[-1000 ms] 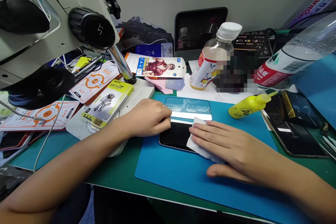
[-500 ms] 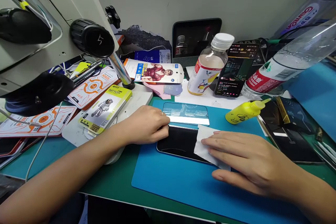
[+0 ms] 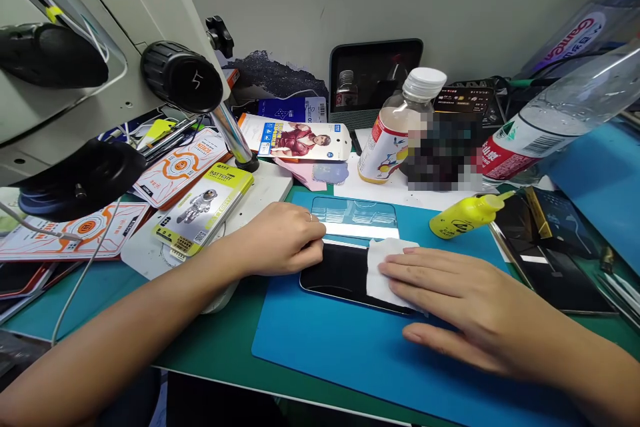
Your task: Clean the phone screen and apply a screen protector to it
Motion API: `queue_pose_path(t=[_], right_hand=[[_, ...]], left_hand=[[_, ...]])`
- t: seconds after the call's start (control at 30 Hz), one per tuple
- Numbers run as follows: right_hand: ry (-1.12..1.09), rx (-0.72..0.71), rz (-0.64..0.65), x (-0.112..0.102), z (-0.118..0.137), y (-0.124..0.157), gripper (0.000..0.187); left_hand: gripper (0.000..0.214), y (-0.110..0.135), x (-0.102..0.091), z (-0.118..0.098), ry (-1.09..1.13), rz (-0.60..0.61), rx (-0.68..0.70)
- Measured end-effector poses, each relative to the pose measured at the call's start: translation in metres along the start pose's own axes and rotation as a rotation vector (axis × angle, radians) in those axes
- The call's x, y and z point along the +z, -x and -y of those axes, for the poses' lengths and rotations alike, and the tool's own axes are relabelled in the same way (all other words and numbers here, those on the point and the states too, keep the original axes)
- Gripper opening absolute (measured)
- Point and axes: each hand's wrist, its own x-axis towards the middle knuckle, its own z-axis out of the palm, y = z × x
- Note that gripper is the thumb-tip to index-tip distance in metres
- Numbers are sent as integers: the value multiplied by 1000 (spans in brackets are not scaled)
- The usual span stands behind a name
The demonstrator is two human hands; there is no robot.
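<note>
A phone (image 3: 334, 271) with a dark screen lies flat on the blue mat (image 3: 320, 347). My left hand (image 3: 285, 240) is closed, its curled fingers steadying the phone at its left end. On the phone's right part my right hand (image 3: 450, 293) lies flat, fingers stretched out, pressing a white wipe (image 3: 376, 273) against the screen. The wipe is partly hidden under those fingers, as is the phone's right end. Just behind the phone is a clear glass sheet (image 3: 355, 210) with a white strip along its near edge.
A yellow squeeze bottle (image 3: 463, 217) lies tilted at the mat's back right. Behind stand a white-capped drink bottle (image 3: 383, 147) and a water bottle (image 3: 535, 137). A microscope (image 3: 165, 40) overhangs the left, above a battery box (image 3: 203, 207). Other phone parts (image 3: 545, 260) lie right.
My right hand has slid the wipe slightly left and away from me over the screen, and the wipe lies flatter. My left hand stays at the phone's left end.
</note>
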Motion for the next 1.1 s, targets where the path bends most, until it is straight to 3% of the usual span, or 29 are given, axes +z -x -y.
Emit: queue_pose_path(t=[0.23,0.6,0.97,1.1], right_hand=[[-12,-13,37,-1,-2,0,39],[-23,9,-23,-1,-1,-2,32],[8,40,0,-10,-7,2,31],[1,41,9,-12,-10,4,57]], left_hand=[[29,1,2,0,0,-58,51],[29,0,3,1,24,-112,89],[28,-2,-2,-2,-28,21,28],[28,-3,-6,-4,-72,120,-72]])
